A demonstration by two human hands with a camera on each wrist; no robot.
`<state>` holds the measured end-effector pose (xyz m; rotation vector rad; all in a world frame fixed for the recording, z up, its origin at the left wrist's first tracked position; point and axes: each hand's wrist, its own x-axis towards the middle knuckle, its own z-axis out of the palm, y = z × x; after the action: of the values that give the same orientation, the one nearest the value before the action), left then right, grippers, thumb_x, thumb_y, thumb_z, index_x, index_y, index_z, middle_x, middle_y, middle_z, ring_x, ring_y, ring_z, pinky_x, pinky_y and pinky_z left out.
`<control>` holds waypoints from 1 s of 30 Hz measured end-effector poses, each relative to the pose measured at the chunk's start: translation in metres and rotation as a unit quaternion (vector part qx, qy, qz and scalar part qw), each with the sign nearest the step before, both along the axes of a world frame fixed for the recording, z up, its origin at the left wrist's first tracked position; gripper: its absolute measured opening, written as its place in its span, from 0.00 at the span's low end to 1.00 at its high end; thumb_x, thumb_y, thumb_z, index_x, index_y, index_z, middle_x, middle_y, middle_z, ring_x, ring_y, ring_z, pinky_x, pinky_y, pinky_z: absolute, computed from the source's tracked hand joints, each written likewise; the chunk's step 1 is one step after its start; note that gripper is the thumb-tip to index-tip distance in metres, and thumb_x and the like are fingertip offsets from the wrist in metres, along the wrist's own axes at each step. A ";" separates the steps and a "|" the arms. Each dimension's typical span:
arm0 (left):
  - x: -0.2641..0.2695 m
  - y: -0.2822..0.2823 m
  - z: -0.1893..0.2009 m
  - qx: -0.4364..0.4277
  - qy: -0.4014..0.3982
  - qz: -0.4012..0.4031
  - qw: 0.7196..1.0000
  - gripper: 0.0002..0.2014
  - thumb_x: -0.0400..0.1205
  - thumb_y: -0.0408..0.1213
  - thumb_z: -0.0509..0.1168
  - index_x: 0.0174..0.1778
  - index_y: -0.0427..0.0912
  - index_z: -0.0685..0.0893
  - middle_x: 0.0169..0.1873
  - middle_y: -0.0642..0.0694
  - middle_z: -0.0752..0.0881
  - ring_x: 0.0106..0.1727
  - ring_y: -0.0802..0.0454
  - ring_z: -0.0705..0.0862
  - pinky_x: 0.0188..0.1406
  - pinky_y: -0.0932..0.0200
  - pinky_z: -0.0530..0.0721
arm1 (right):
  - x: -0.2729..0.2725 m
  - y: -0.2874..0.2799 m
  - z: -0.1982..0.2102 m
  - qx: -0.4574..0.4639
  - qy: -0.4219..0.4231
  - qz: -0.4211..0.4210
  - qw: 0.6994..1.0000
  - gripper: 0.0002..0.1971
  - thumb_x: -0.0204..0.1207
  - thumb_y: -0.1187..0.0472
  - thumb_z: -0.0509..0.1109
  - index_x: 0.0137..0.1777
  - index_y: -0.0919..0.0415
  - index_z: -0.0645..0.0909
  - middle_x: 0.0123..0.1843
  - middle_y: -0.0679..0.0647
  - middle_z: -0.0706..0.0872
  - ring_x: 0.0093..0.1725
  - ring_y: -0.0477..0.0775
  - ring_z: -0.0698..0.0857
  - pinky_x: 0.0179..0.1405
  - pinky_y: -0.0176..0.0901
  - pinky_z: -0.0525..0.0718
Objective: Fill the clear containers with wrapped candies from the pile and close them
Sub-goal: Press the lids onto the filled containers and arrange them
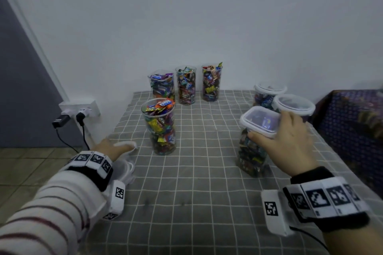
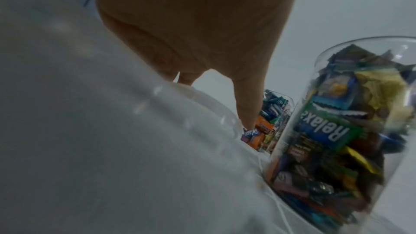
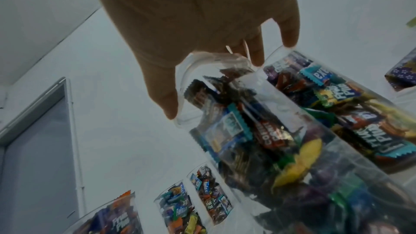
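My right hand (image 1: 269, 128) grips the white-rimmed lid (image 1: 260, 119) on top of a clear, candy-filled container (image 1: 251, 155) at the table's right, thumb on the near side and fingers over the far side. The right wrist view shows the right hand (image 3: 213, 86) the same way on this container (image 3: 270, 140). My left hand (image 1: 116, 147) is at the table's left edge and pinches a loose lid (image 1: 126, 144); a second lid (image 1: 124, 170) lies nearer me. An open, heaped container (image 1: 160, 128) stands just right of that hand, also close in the left wrist view as container (image 2: 337, 140).
Three more open, full containers (image 1: 186, 85) stand in a row by the wall. Two lidded ones (image 1: 294, 105) stand behind the one I grip. A wall socket with plugs (image 1: 79, 109) is at the left, a patterned blue cloth (image 1: 352, 122) at the right. Grey grid cloth (image 1: 186, 203) covers the table.
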<state>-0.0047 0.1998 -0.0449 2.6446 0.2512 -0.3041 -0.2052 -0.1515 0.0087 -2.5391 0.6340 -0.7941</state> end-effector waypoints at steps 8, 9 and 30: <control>-0.003 -0.005 0.003 0.069 0.002 -0.040 0.997 0.48 0.70 0.67 0.67 0.78 0.38 0.66 0.72 0.36 0.75 0.69 0.38 0.77 0.65 0.52 0.75 | 0.016 0.077 0.018 -0.085 -0.184 0.173 0.964 0.33 0.69 0.49 0.65 0.69 0.72 0.72 0.68 0.66 0.75 0.69 0.59 0.69 0.72 0.46 0.62; -0.004 -0.006 0.004 0.077 0.007 -0.040 0.996 0.46 0.72 0.67 0.66 0.76 0.35 0.68 0.71 0.35 0.76 0.68 0.39 0.78 0.63 0.53 0.76 | 0.024 0.087 0.017 -0.062 -0.141 0.206 0.966 0.35 0.70 0.48 0.65 0.73 0.71 0.69 0.71 0.65 0.73 0.72 0.57 0.68 0.73 0.42 0.60; -0.024 -0.008 0.034 -0.158 -0.072 -0.035 0.984 0.56 0.47 0.71 0.63 0.66 0.33 0.79 0.62 0.35 0.82 0.56 0.41 0.79 0.52 0.56 0.71 | 0.150 0.153 -0.027 0.320 0.052 0.268 0.907 0.44 0.65 0.51 0.80 0.75 0.55 0.58 0.72 0.55 0.76 0.71 0.57 0.76 0.71 0.54 0.74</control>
<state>-0.0286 0.1914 -0.0111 2.3504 0.0570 -0.1578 -0.0551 0.0019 -0.0184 -1.9885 0.1511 -0.2009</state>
